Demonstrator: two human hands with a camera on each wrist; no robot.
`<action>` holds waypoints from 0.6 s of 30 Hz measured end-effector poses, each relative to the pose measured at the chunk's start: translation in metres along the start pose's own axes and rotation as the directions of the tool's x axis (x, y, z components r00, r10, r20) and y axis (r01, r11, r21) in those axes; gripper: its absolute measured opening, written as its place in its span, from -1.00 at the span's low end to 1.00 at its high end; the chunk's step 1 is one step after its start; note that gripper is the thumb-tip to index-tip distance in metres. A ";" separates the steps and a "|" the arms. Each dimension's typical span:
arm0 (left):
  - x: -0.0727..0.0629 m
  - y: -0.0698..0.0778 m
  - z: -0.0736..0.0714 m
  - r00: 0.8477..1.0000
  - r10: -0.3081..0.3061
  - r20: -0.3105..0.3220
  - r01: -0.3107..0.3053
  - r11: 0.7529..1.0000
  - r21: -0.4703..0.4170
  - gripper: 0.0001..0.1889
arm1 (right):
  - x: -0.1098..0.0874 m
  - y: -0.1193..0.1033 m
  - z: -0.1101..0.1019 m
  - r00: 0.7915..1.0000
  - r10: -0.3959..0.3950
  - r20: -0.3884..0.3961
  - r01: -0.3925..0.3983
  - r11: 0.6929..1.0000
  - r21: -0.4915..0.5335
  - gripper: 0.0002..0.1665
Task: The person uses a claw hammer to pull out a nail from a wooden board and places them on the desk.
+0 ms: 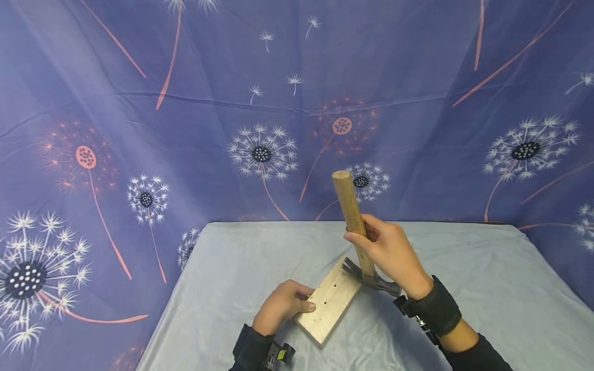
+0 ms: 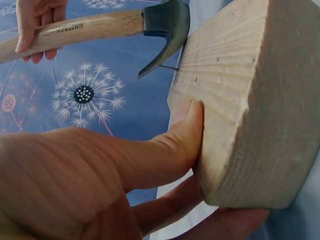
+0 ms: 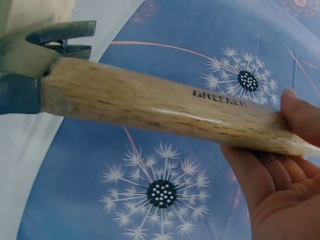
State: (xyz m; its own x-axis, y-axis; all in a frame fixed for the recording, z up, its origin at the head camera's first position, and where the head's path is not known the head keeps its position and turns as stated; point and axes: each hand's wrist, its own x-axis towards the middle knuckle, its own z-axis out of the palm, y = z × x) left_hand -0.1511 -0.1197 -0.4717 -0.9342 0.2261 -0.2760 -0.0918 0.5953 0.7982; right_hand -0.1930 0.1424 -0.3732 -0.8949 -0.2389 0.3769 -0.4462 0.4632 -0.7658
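A pale wooden block with several small holes lies at a slant on the cloth. My left hand grips its near left end, the thumb on the top face and fingers underneath. In my right hand is a claw hammer, held by its wooden handle between thumb and fingers. The handle stands nearly upright, and the dark metal head rests at the block's far end. A thin nail sticks out of the block there, its outer end at the tip of the claw.
A light grey-blue cloth covers the table. Behind it hangs a blue-purple backdrop printed with dandelions. Black straps with small cameras are worn on the left wrist and right wrist.
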 end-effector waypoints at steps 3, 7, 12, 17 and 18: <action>0.002 0.001 0.001 1.000 -0.011 0.006 0.011 1.000 -0.018 -0.61 | -0.004 0.003 -0.003 0.999 -0.012 -0.044 0.012 1.000 0.004 -0.54; 0.003 -0.001 0.002 1.000 -0.004 0.016 0.005 0.999 -0.038 -0.62 | -0.016 0.011 -0.012 0.990 -0.010 -0.141 0.013 1.000 0.019 -0.56; 0.001 0.000 0.000 1.000 0.022 0.012 -0.022 1.000 -0.015 -0.63 | -0.036 0.026 -0.033 0.971 0.066 -0.229 -0.018 0.979 0.205 -0.59; 0.001 0.000 0.002 0.999 0.040 -0.001 -0.040 0.998 0.046 -0.64 | -0.041 0.027 -0.040 0.975 0.050 -0.217 0.012 0.961 0.278 -0.57; 0.000 0.000 0.003 0.999 0.049 -0.001 -0.049 0.997 0.056 -0.65 | -0.041 0.027 -0.040 0.977 0.036 -0.211 0.024 0.961 0.277 -0.56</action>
State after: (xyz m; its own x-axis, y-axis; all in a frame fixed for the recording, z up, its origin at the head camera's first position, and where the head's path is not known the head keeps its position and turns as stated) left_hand -0.1506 -0.1172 -0.4731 -0.9378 0.2543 -0.2363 -0.0269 0.6256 0.7797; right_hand -0.1690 0.1990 -0.3883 -0.8920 -0.0369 0.4505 -0.4481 0.2028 -0.8707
